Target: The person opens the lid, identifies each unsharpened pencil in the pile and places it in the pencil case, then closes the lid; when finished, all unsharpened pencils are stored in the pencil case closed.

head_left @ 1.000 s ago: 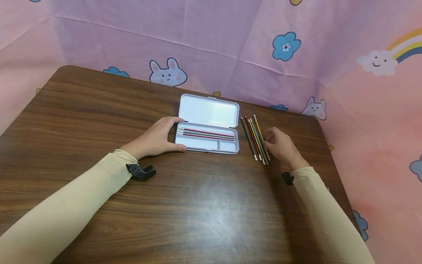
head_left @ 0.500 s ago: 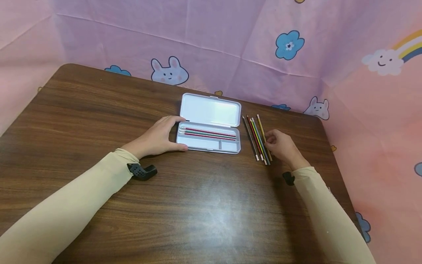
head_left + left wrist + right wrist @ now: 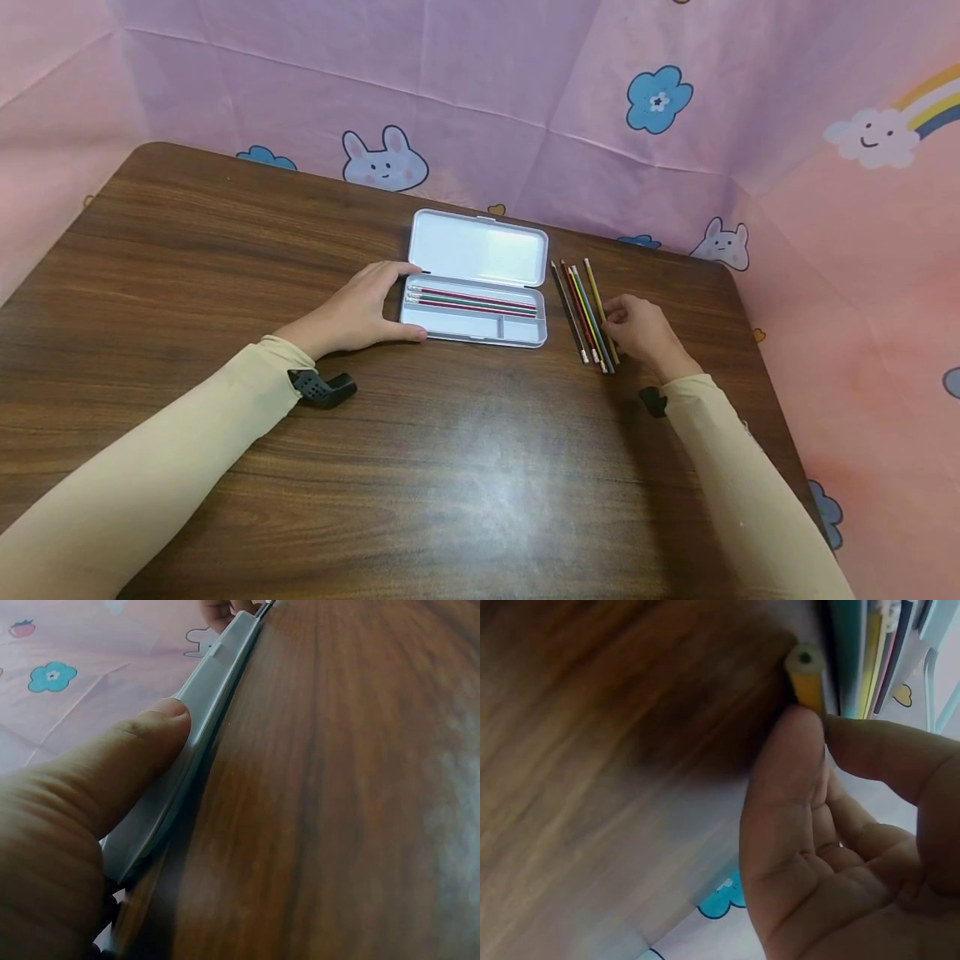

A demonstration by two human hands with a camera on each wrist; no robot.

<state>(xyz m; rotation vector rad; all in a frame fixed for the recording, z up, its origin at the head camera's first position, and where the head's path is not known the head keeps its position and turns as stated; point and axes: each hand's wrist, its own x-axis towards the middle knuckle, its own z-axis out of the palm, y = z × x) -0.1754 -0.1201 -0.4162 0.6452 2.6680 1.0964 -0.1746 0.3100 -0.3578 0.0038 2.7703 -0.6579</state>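
Note:
A white pencil case (image 3: 457, 334) lies on the table with its lid (image 3: 477, 247) laid back. My left hand (image 3: 351, 308) grips its left end, thumb (image 3: 150, 739) against the front wall and fingers at the hinge side. Red and green pencils (image 3: 480, 304) with white eraser ends lie lengthwise in the long compartment; the small right compartment shows no pencil. To the right of the case, my right hand (image 3: 643, 332) pinches a yellow pencil (image 3: 808, 684) between thumb and forefinger. Several other pencils, including a dark one (image 3: 567, 304), lie just left of it.
The dark wood table (image 3: 390, 467) reaches back to a pink and purple printed cloth (image 3: 487, 83). More cloth hangs close along the table's right edge. Each wrist carries a black strap mount (image 3: 322, 389).
My right hand has taken hold of the yellow pencil, and its far end has swung slightly away from the other pencils. The left hand stays on the case. The head view has shifted slightly.

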